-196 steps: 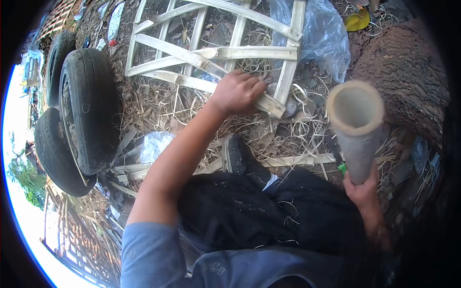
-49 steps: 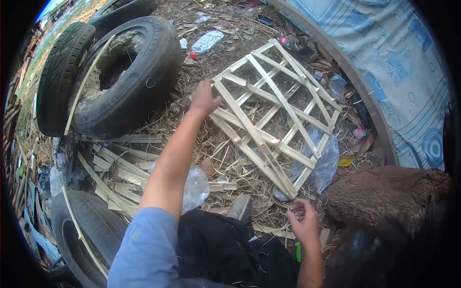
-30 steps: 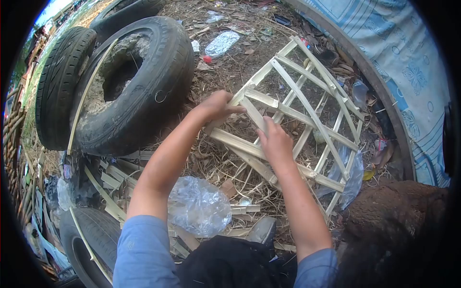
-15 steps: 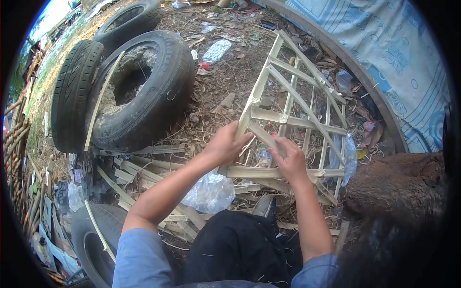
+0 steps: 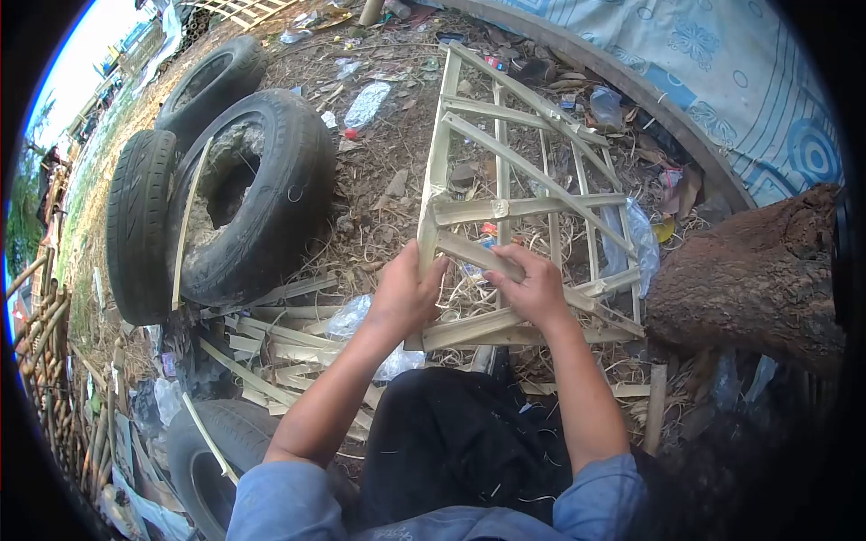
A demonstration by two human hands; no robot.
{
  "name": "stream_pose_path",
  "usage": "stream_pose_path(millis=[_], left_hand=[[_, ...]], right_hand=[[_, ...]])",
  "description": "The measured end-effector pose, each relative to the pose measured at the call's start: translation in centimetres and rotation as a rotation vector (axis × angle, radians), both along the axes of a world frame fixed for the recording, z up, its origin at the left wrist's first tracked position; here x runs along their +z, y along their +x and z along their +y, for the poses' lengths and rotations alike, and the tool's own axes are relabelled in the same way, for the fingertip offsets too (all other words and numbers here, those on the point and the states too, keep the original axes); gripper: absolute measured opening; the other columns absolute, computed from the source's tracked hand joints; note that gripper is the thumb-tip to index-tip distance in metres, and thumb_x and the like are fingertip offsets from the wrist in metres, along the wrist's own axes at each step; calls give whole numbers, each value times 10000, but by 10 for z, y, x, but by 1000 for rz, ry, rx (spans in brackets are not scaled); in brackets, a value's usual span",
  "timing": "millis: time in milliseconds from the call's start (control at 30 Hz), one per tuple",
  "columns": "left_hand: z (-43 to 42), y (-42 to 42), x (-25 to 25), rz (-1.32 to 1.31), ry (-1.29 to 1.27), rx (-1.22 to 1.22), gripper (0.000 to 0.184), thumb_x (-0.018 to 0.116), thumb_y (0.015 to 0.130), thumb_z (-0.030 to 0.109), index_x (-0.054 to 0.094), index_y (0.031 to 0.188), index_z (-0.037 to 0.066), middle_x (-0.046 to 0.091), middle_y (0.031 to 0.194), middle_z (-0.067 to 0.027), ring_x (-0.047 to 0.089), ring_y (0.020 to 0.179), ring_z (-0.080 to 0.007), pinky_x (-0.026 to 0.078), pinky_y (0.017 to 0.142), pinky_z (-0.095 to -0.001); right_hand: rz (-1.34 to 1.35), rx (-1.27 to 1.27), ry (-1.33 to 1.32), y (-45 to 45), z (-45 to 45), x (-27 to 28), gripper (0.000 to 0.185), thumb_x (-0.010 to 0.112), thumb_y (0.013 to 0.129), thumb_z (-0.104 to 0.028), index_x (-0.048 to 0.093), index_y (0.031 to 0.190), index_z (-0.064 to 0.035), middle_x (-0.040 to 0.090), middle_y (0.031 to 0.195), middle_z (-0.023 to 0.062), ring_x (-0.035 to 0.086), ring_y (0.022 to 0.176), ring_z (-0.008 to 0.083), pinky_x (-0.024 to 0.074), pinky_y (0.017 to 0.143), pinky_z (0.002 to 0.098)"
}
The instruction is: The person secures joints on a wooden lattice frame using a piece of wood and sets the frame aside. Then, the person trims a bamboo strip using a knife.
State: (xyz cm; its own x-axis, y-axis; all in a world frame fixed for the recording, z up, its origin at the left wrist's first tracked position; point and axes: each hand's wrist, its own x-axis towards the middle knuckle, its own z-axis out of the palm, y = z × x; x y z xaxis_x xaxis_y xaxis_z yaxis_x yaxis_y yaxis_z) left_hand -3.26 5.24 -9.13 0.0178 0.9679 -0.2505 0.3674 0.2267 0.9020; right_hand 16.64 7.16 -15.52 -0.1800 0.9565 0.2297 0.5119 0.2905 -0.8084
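A lattice frame of pale split-bamboo strips (image 5: 510, 162) is held up in front of me, its narrow end pointing away. My left hand (image 5: 403, 290) is wrapped round the long left side strip (image 5: 437, 160) near its lower end, thumb on top. My right hand (image 5: 534, 287) grips a short slanting bamboo strip (image 5: 463, 247) that runs down from the left side strip. Just above the hands a crosspiece (image 5: 469, 211) spans the frame. Beneath them lies the lower crosspiece (image 5: 474, 330), close to my knees. Palm and inner fingers of both hands are partly hidden.
Old tyres (image 5: 275, 207) stand at the left, with another tyre (image 5: 212, 433) by my left arm. Loose bamboo strips (image 5: 302, 338) and plastic bags (image 5: 401, 361) litter the ground. A log (image 5: 749, 288) lies at right, below a blue patterned sheet (image 5: 713, 81).
The lattice has shifted left and turned slightly anticlockwise in view. Both hands keep hold of it, the left now slightly lower. The whole view has also shifted a little.
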Motion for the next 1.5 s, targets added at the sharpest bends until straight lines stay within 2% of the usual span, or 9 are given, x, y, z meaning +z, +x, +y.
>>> stream_pose_path(millis=[133,500,600,667,800,1100,1367,1433,1500], left_hand=[[-13,4,6,-56,-76,35,198,508,986,169,492,1109,14,511,628,-14,532,449,-100,465,411,-257],[-156,4,60,-376,-148,328,275,390,1024,265,424,1180,41,501,635,-40,544,432,-115,468,383,-228],[-198,5,57,-460,-185,349,265,385,1027,250,373,1181,34,509,690,-63,578,499,-149,511,455,-258],[-215,10,59,-498,-230,310,289,393,1028,240,333,1204,18,518,742,-87,612,588,-189,541,528,-289],[-243,34,70,-535,-270,200,372,442,1015,179,290,1309,9,571,805,-82,652,744,-171,561,686,-321],[-295,69,105,-432,-310,28,355,447,1007,129,288,1295,-5,604,874,-102,660,779,-175,560,696,-313],[-328,87,104,-478,-257,86,400,433,994,83,234,1335,15,490,939,-76,675,770,-223,572,683,-332],[-332,89,102,-456,-253,87,410,430,992,75,225,1343,20,479,949,-76,676,770,-230,573,685,-338],[-336,91,101,-450,-262,90,429,437,990,77,211,1349,20,477,939,-75,680,781,-239,576,698,-347]], right_hand=[[27,-13,18,6,-7,6,368,771,769,-326,689,1036,-87,703,979,106,682,900,289,538,768,359],[164,380,29,-5,-83,42,415,793,743,-354,691,985,-32,702,946,133,687,868,289,535,764,346],[113,444,-104,-3,-104,55,403,816,714,-312,688,970,-28,701,926,132,688,853,282,532,752,341],[104,494,-83,2,-112,61,400,821,707,-299,688,970,-27,700,921,131,688,849,277,530,751,338],[63,553,-191,31,-132,75,395,837,686,-263,689,965,-26,702,916,121,686,839,260,525,754,333],[170,682,-347,73,-193,90,361,834,703,-220,668,954,-20,676,836,93,642,745,165,487,687,295],[181,602,-404,78,-220,85,366,828,680,-177,662,962,-14,670,841,47,609,801,100,472,737,257],[290,551,-252,75,-228,77,348,841,698,-233,660,923,-38,650,737,46,588,679,91,468,624,263],[275,556,-269,76,-230,75,354,841,698,-240,657,918,-33,651,737,46,590,676,98,469,624,269]])
